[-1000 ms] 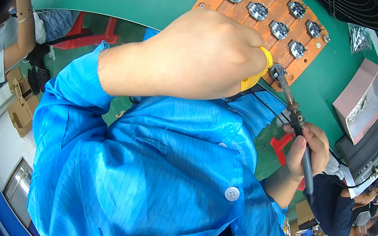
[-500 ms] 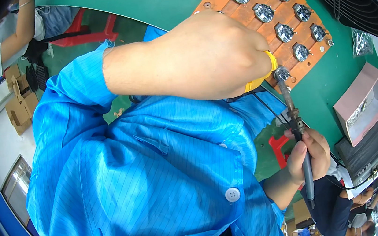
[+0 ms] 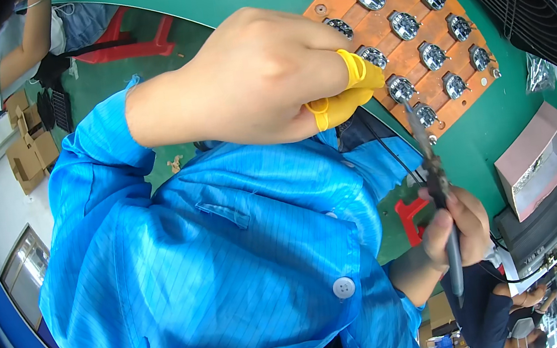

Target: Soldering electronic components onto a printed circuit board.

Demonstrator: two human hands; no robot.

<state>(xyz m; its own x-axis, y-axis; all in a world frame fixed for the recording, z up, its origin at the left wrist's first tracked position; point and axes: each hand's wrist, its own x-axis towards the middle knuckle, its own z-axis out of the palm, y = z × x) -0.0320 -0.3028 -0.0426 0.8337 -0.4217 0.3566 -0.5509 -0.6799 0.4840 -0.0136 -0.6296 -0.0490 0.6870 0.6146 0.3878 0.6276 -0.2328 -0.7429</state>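
The left hand (image 3: 257, 83) has its yellow-covered fingertips (image 3: 369, 76) together at the edge of an orange tray (image 3: 370, 27) of round boards (image 3: 404, 25), while the right hand's (image 3: 464, 227) fingers clamp a soldering iron (image 3: 436, 181), tip near the tray's closest corner

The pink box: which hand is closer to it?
Right. The right hand is left of the pink box, slightly lower; the left hand is much farther left, higher up.
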